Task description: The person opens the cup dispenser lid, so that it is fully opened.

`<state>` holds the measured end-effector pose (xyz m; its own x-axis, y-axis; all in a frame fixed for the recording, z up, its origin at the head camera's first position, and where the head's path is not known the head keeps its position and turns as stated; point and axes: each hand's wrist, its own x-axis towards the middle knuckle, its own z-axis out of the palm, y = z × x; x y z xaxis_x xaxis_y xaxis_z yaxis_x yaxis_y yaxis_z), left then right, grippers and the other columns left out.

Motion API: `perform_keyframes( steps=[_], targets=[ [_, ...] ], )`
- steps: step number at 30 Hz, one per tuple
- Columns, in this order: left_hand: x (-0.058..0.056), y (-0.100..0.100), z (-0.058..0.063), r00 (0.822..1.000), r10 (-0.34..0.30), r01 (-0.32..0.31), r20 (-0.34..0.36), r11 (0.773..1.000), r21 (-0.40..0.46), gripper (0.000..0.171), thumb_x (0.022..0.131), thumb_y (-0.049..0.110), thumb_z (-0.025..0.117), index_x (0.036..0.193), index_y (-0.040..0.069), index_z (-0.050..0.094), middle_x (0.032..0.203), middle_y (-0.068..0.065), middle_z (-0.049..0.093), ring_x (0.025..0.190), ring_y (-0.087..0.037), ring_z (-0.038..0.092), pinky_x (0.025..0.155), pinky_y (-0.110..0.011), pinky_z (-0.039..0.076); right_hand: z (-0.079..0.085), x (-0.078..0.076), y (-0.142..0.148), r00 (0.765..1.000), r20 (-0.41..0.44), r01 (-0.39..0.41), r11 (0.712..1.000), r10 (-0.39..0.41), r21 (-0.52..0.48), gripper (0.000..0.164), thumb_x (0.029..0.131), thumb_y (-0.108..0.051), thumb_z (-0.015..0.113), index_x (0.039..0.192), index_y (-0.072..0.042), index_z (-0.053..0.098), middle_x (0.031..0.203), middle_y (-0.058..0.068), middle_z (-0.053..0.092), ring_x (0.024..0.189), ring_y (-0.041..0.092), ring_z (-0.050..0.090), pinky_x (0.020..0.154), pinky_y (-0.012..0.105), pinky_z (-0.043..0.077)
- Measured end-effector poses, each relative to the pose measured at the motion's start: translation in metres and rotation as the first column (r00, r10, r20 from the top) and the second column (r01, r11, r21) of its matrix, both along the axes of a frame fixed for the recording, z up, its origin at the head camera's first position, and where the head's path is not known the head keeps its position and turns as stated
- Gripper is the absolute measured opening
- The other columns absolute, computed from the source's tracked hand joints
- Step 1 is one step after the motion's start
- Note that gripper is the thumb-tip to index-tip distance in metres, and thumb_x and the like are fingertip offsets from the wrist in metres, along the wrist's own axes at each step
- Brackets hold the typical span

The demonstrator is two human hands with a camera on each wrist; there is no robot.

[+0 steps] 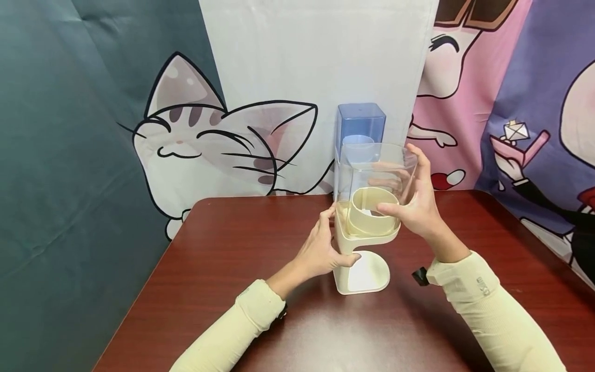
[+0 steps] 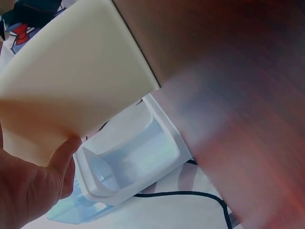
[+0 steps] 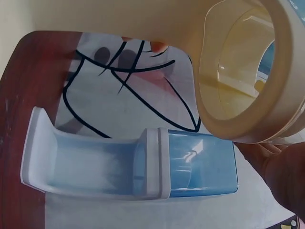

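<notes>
A cream dispenser stand stands on the table, with a rounded foot and a clear container on top. Inside that container sits a cream cylinder. My left hand grips the stand's column below the container, thumb toward the foot; in the left wrist view, its thumb lies against the cream panel. At the container's right side, my right hand holds the clear wall, fingers behind and thumb in front of the cylinder. From the right wrist, the open underside ring shows.
Behind the cream stand is a similar white dispenser with a blue container, partly hidden. It shows whole beside my right hand in the right wrist view. The dark red table meets a cartoon-printed cloth at its back edge.
</notes>
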<state>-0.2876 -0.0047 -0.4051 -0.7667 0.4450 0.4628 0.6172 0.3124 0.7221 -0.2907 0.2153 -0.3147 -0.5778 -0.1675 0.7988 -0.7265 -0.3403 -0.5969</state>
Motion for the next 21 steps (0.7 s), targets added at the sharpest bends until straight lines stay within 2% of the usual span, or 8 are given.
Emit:
perform_keyframes(
  steps=[3, 7, 10, 17, 21],
  targets=[
    [-0.0001, -0.0013, -0.0001, 1.0, -0.014, 0.014, -0.013, 1.0, 0.009, 0.119, 0.062, 0.025, 0.092, 0.153, 0.015, 0.016, 0.135, -0.008, 0.044, 0.108, -0.022, 0.062, 0.087, -0.03, 0.054, 0.0001, 0.0013, -0.0028, 1.0, -0.001, -0.001, 1.0, 0.001, -0.031, 0.101, 0.07, 0.011, 0.083, 0.148, -0.013, 0.024, 0.131, 0.032, 0.051, 0.107, 0.041, 0.064, 0.086, 0.043, 0.056],
    [-0.0011, -0.0035, 0.0002, 0.999, -0.05, 0.05, -0.009, 0.998, 0.025, 0.118, 0.063, 0.02, 0.092, 0.153, 0.017, 0.016, 0.132, -0.008, 0.046, 0.109, -0.02, 0.062, 0.089, -0.023, 0.052, -0.001, 0.0062, -0.0071, 0.997, -0.032, 0.065, 0.997, -0.066, -0.038, 0.1, 0.069, 0.006, 0.086, 0.147, -0.01, 0.025, 0.131, 0.035, 0.05, 0.112, 0.039, 0.061, 0.091, 0.043, 0.054],
    [-0.0022, -0.0037, 0.0003, 0.997, -0.076, 0.076, -0.004, 0.997, 0.017, 0.119, 0.064, 0.021, 0.092, 0.154, 0.019, 0.014, 0.131, -0.007, 0.046, 0.11, -0.018, 0.061, 0.09, -0.021, 0.05, -0.0023, 0.0088, -0.0076, 0.994, -0.062, 0.089, 0.994, -0.093, -0.062, 0.1, 0.067, 0.003, 0.089, 0.145, -0.008, 0.026, 0.128, 0.034, 0.052, 0.108, 0.039, 0.063, 0.09, 0.042, 0.054],
    [-0.0016, -0.006, -0.0002, 0.997, -0.056, 0.055, -0.053, 0.998, -0.014, 0.117, 0.064, 0.023, 0.092, 0.152, 0.016, 0.015, 0.13, -0.009, 0.046, 0.107, -0.021, 0.064, 0.089, -0.024, 0.052, -0.0007, 0.0027, -0.0067, 0.996, -0.071, -0.057, 0.987, 0.046, -0.153, 0.095, 0.063, 0.006, 0.09, 0.135, -0.006, 0.03, 0.122, 0.033, 0.056, 0.096, 0.042, 0.068, 0.08, 0.044, 0.058],
    [-0.0009, -0.0056, -0.0014, 0.998, -0.044, 0.044, -0.048, 0.999, -0.002, 0.116, 0.063, 0.022, 0.092, 0.151, 0.016, 0.016, 0.131, -0.009, 0.045, 0.106, -0.02, 0.063, 0.089, -0.023, 0.051, 0.0001, 0.0002, -0.0067, 0.996, -0.044, -0.083, 0.961, 0.074, -0.265, 0.084, 0.067, 0.013, 0.082, 0.13, -0.007, 0.031, 0.116, 0.034, 0.058, 0.091, 0.045, 0.069, 0.074, 0.046, 0.059]
  ],
)
